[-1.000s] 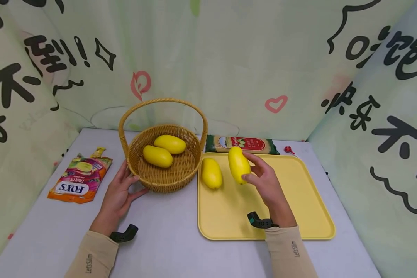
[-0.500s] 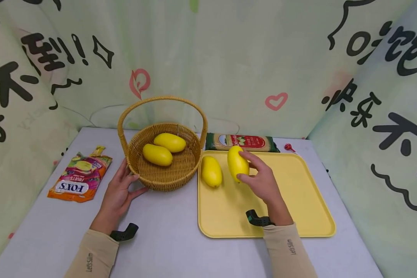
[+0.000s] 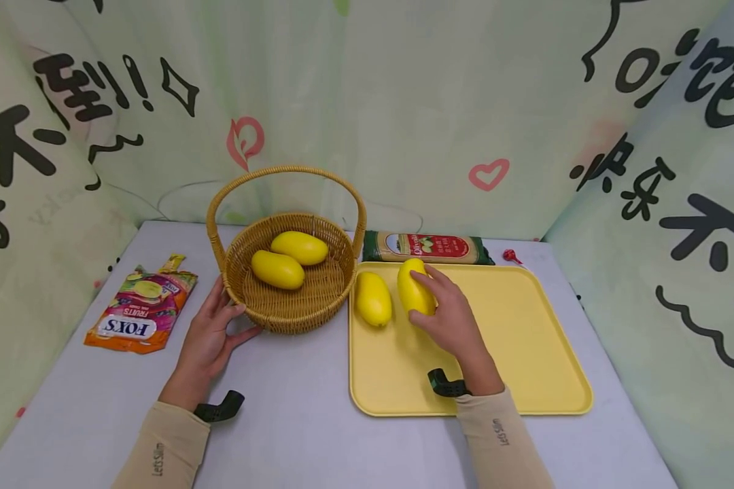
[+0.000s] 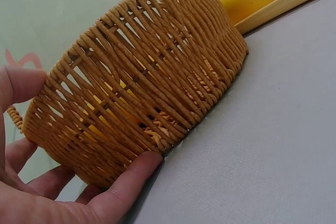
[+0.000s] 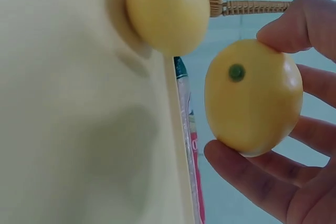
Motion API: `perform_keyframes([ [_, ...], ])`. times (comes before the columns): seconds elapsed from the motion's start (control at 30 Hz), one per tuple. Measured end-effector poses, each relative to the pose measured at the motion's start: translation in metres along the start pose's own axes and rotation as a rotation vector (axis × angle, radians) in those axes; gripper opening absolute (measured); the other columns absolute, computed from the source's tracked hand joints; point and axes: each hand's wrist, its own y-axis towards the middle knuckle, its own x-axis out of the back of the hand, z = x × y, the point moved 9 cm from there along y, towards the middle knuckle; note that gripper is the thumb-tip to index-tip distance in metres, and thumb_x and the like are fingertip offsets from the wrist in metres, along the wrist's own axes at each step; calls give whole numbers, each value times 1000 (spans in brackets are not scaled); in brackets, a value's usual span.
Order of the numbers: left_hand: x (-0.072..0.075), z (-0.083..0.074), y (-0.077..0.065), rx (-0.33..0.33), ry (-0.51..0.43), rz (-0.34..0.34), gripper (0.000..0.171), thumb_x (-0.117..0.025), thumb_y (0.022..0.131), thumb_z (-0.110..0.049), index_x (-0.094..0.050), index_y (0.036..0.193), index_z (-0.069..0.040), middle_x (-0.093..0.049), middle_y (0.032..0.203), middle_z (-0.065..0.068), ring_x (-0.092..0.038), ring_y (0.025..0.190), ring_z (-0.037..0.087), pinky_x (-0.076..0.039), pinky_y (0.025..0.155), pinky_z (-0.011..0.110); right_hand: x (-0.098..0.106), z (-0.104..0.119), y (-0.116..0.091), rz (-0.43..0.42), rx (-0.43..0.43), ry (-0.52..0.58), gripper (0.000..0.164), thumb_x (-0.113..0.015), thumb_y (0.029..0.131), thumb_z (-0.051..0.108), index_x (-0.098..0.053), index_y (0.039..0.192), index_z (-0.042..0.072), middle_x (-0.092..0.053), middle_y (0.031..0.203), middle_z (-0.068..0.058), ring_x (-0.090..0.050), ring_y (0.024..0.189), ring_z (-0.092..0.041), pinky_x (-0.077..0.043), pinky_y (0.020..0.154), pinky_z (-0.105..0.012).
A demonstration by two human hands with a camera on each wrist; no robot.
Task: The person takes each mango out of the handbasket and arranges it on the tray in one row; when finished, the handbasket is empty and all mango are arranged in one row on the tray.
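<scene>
My right hand [image 3: 451,314] holds an oblong yellow fruit [image 3: 416,288] over the left part of the yellow tray [image 3: 465,401]. In the right wrist view, thumb and fingers span the fruit [image 5: 254,98], its green stem end facing the camera and its shadow falling on the tray. Another yellow fruit [image 3: 373,300] lies on the tray close to its left. My left hand [image 3: 208,346] grips the side of the wicker basket [image 3: 293,319]; the left wrist view shows a finger at the rim and the thumb [image 4: 134,179] along the base. Two similar fruits [image 3: 278,270] lie inside.
A FOX'S candy bag [image 3: 143,309] lies left of the basket, a small gold-wrapped piece [image 3: 172,263] behind it. Behind the tray are a long packet with a red label [image 3: 428,247] and a red lollipop [image 3: 512,256]. A printed curtain [image 3: 416,122] encloses the table's back and sides.
My right hand has moved slightly left with the fruit, nearer the fruit lying on the tray. The left hand stays on the basket, and the head view has shifted a little.
</scene>
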Motion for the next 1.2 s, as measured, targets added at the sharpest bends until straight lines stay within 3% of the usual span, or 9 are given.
perform_keyframes([
  [0.2,0,0,0,-7,-6,8,74,-49,113,-15,-15,164,-56,-5,180,-10,-23,163,31,-47,108,66,-7,0,0,9,-15,-146,69,-78,85,16,-59,151,13,-41,168,-16,-50,137,-44,-54,110,-58],
  [0.83,0,0,-1,6,-6,-6,74,-48,113,-14,-15,164,-57,-5,180,-10,-23,164,31,-48,109,66,-26,-14,3,114,-85,-89,67,-78,95,23,-53,155,9,-41,167,-22,-41,151,-47,-37,124,-62],
  [1.2,0,1,-1,10,-6,-12,74,-48,113,-14,-14,164,-56,-5,180,-10,-23,164,30,-46,110,67,-33,-17,2,150,-89,-89,67,-77,95,24,-52,156,7,-39,167,-22,-41,150,-48,-37,124,-63],
])
